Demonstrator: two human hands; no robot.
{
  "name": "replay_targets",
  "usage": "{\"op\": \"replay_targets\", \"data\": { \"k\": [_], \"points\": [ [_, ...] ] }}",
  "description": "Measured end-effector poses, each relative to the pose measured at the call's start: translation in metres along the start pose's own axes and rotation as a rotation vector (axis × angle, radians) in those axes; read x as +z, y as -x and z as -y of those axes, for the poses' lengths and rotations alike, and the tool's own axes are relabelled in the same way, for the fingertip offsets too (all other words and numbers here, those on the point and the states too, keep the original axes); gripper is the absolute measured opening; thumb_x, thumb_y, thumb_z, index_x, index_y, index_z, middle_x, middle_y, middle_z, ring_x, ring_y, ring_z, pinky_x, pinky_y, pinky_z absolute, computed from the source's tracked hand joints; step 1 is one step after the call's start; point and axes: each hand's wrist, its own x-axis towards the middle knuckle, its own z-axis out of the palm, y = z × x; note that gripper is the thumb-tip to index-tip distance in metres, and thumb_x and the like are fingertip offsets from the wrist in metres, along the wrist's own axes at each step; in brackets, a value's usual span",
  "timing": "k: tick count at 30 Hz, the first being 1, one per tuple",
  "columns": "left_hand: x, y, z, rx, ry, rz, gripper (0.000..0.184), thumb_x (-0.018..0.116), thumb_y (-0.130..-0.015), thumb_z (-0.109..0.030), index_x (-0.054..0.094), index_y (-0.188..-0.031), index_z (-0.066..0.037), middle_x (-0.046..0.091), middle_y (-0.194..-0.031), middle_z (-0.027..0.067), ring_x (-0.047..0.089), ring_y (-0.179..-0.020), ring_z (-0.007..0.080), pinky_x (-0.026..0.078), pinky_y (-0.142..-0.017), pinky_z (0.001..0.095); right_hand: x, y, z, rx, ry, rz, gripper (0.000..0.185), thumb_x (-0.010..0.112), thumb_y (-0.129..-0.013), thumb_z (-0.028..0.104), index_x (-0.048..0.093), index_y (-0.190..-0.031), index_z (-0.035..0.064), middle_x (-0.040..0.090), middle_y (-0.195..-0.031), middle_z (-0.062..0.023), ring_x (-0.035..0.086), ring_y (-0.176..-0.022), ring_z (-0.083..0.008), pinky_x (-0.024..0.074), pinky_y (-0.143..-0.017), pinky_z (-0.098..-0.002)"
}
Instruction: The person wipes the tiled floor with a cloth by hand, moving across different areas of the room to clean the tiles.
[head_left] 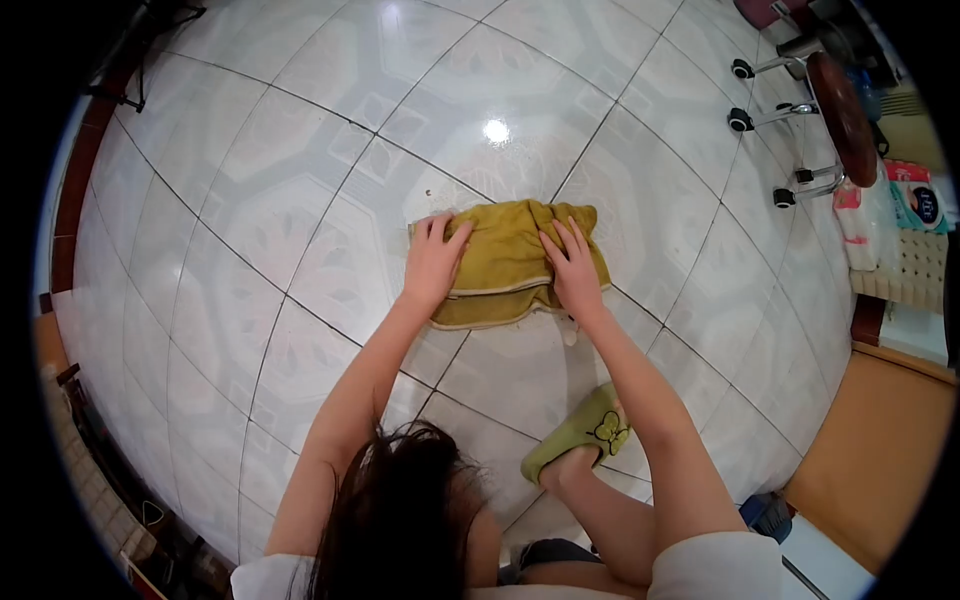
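Observation:
A folded mustard-yellow cloth (505, 255) with a pale edge lies flat on the tiled floor (300, 220). My left hand (435, 262) rests on its left end, fingers pointing away from me and lying on the fabric. On the right part of the cloth, my right hand (574, 268) is spread out, its fingers apart and pressing into some creases. Neither hand is wrapped round the cloth. Small dark specks sit on the tile just beyond its upper left edge.
A green slipper (580, 435) on my foot is below the cloth. A stool with a brown seat (840, 120) and casters stands at the upper right, near plastic packages (915, 195). An orange-brown panel (875, 425) is at the lower right. Black stand legs (135, 60) are at the upper left.

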Motion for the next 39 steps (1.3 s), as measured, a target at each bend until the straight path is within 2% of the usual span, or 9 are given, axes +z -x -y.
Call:
{"op": "replay_targets", "data": {
  "k": [4,8,11,14,17,19,26,38,39],
  "points": [
    [-0.018,-0.008,0.005,-0.002,0.027,0.175,0.048,0.056,-0.072,0.006,0.056,-0.117,-0.010,0.053,-0.105,0.0139,0.050,-0.098,0.0322,0.046,-0.083,0.0391,-0.019,-0.034,-0.004,-0.163,0.119,0.048,0.055,0.056,-0.071,-0.007,0.057,-0.125,0.0088,0.046,-0.137,-0.0106,0.037,-0.132,-0.0336,0.0415,-0.102,-0.0412],
    [-0.085,-0.009,0.008,-0.142,0.085,-0.056,0.048,0.048,-0.069,0.012,0.056,-0.112,-0.008,0.053,-0.101,0.0148,0.051,-0.092,0.0335,0.045,-0.079,0.0393,-0.021,-0.101,0.004,-0.319,0.022,0.013,0.062,0.055,-0.067,-0.011,0.057,-0.125,0.0126,0.046,-0.137,-0.0093,0.040,-0.131,-0.0323,0.0421,-0.102,-0.0392],
    [-0.111,-0.028,0.042,-0.327,-0.227,0.011,0.036,0.058,-0.079,-0.001,0.057,-0.114,-0.010,0.055,-0.106,0.0141,0.051,-0.097,0.0336,0.045,-0.083,0.0422,-0.001,-0.174,0.030,-0.449,-0.020,0.107,0.055,0.056,-0.077,-0.004,0.055,-0.128,0.0154,0.047,-0.137,-0.0071,0.041,-0.129,-0.0293,0.0417,-0.102,-0.0350],
    [-0.091,-0.049,0.069,-0.107,-0.472,-0.125,0.038,0.059,-0.079,-0.002,0.058,-0.116,-0.013,0.056,-0.118,0.0128,0.051,-0.106,0.0325,0.044,-0.088,0.0436,0.053,-0.221,0.049,-0.359,0.073,0.339,0.044,0.057,-0.089,0.024,0.051,-0.133,0.0256,0.040,-0.144,-0.0026,0.033,-0.135,-0.0277,0.0323,-0.108,-0.0476],
    [-0.041,-0.043,0.099,0.046,-0.373,0.104,0.047,0.050,-0.091,-0.023,0.044,-0.138,-0.018,0.034,-0.148,0.0094,0.033,-0.132,0.0327,0.027,-0.108,0.0497,0.062,-0.223,0.048,-0.249,0.122,0.413,0.049,0.055,-0.089,0.046,0.044,-0.137,0.0395,0.027,-0.152,0.0014,0.020,-0.141,-0.0270,0.0183,-0.110,-0.0635],
    [-0.025,-0.038,0.103,0.034,-0.356,0.154,0.051,0.037,-0.097,-0.038,0.032,-0.146,-0.024,0.021,-0.156,0.0025,0.019,-0.142,0.0300,0.016,-0.114,0.0524,0.065,-0.209,0.036,-0.247,0.128,0.387,0.049,0.052,-0.090,0.047,0.041,-0.138,0.0410,0.027,-0.152,0.0028,0.019,-0.142,-0.0257,0.0169,-0.112,-0.0608],
    [0.027,-0.051,0.018,0.092,-0.333,0.178,0.055,0.038,-0.097,-0.036,0.026,-0.149,-0.024,0.018,-0.156,0.0038,0.018,-0.143,0.0281,0.013,-0.114,0.0518,0.013,-0.159,-0.038,-0.200,0.140,0.372,0.049,0.052,-0.093,0.038,0.040,-0.140,0.0385,0.027,-0.153,-0.0007,0.019,-0.143,-0.0282,0.0193,-0.115,-0.0471],
    [0.162,-0.176,-0.140,0.768,-0.039,0.306,0.059,0.043,-0.094,-0.040,0.027,-0.148,-0.022,0.024,-0.154,0.0055,0.022,-0.142,0.0256,0.017,-0.115,0.0457,-0.085,0.016,-0.213,0.544,0.304,0.133,0.053,0.044,-0.094,0.048,0.032,-0.145,0.0380,0.027,-0.153,-0.0046,0.023,-0.141,-0.0278,0.0177,-0.115,-0.0483],
    [0.163,-0.176,-0.145,0.805,-0.009,0.326,0.060,0.044,-0.094,-0.040,0.027,-0.148,-0.022,0.025,-0.154,0.0057,0.022,-0.142,0.0255,0.017,-0.116,0.0446,-0.071,0.033,-0.226,0.414,0.352,0.029,0.053,0.044,-0.095,0.046,0.034,-0.145,0.0328,0.029,-0.152,-0.0095,0.024,-0.141,-0.0279,0.0134,-0.116,-0.0473]
  ]
}}
